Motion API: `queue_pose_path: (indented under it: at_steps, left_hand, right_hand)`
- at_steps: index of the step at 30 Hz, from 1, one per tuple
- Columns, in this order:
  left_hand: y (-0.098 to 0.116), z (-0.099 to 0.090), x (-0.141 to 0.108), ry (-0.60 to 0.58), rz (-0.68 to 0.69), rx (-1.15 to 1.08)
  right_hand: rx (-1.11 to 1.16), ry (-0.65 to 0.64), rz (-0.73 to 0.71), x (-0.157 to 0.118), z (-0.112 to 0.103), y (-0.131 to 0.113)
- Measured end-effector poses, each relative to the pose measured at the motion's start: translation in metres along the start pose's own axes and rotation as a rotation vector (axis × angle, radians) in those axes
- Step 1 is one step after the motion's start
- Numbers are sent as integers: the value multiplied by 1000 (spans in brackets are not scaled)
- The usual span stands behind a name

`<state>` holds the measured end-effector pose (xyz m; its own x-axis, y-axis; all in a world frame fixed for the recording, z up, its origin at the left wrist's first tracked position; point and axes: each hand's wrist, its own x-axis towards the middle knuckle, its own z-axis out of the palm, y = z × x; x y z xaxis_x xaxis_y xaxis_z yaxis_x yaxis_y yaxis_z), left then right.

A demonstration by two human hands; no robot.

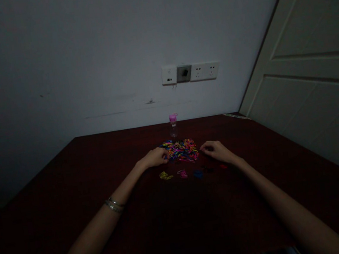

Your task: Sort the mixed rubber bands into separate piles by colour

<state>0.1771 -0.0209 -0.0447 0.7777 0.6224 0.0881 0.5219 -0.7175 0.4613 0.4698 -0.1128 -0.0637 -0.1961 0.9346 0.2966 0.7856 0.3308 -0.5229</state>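
A heap of small multicoloured elastic bands (180,149) lies on the dark red table between my two hands. My left hand (155,157) rests at the heap's left edge, fingers curled in; whatever they grip is too small to make out. On the other side, my right hand (218,151) is just off the heap's right edge, its fingers drawn together, and any band in them cannot be made out. Nearer me lie small sorted groups: yellow bands (165,176), pink bands (182,174), blue bands (198,174), dark bands (207,168) and red bands (223,166).
Behind the heap stands a clear bottle with a pink lid (173,126). The table (99,161) meets a pale wall with sockets (204,71). A white panelled door (312,75) borders the right side. Bracelets (114,205) circle my left wrist. The light is dim.
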Motion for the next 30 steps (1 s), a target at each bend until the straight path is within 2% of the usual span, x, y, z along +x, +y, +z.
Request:
queue_pose_path:
  at_steps: [9, 14, 17, 20, 25, 28, 30]
  left_hand:
    - [-6, 5, 3, -56, 43, -37]
    - [2, 0, 3, -110, 53, 1]
    - [18, -3, 2, -124, 61, 9]
    - [42, 1, -1, -83, 16, 52]
    - [82, 29, -6, -34, 33, 170]
    - [94, 44, -8, -21, 65, 184]
    - [98, 48, -10, -17, 87, 178]
  right_hand:
    - [33, -8, 10, -1, 2, -2]
    - [12, -2, 1, -1, 1, -2]
    - [2, -3, -1, 0, 1, -3]
    - [-2, -10, -2, 0, 1, -5]
    - [-8, -9, 3, 0, 1, -9]
    - [15, -15, 17, 0, 1, -10]
    - [27, -32, 16, 0, 1, -8]
